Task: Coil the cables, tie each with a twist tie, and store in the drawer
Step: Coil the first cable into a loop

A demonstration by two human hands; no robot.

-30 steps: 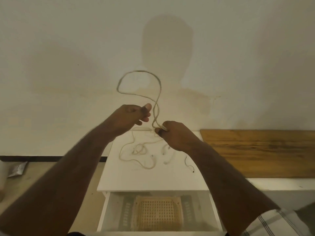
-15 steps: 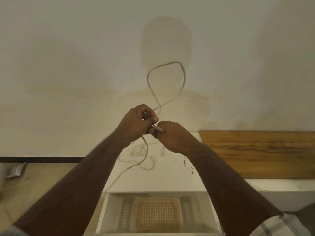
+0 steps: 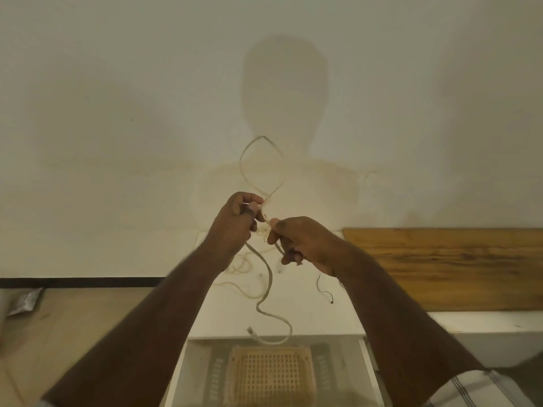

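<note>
A white cable [image 3: 268, 282] is held up in front of me over the white cabinet top [image 3: 311, 315]. My left hand [image 3: 235, 223] pinches it where a loop [image 3: 260, 164] stands up above the fingers. My right hand [image 3: 302, 240] grips the cable just beside the left. The free end hangs down and curls, its plug [image 3: 252, 331] near the cabinet's front edge. More white cables [image 3: 244, 267] lie tangled on the top behind my hands. A thin black twist tie [image 3: 323, 287] lies to their right. The drawer [image 3: 188, 374] below is open.
A woven tan basket [image 3: 270, 377] sits inside the drawer. A wooden board [image 3: 446, 268] lies on the surface to the right. A silver packet [image 3: 25, 301] lies on the floor at the far left. A plain wall stands close behind.
The loop above my hands has shrunk and shifted left. The cable's tail has slid off the top and now hangs toward the drawer. My hands have moved slightly apart.
</note>
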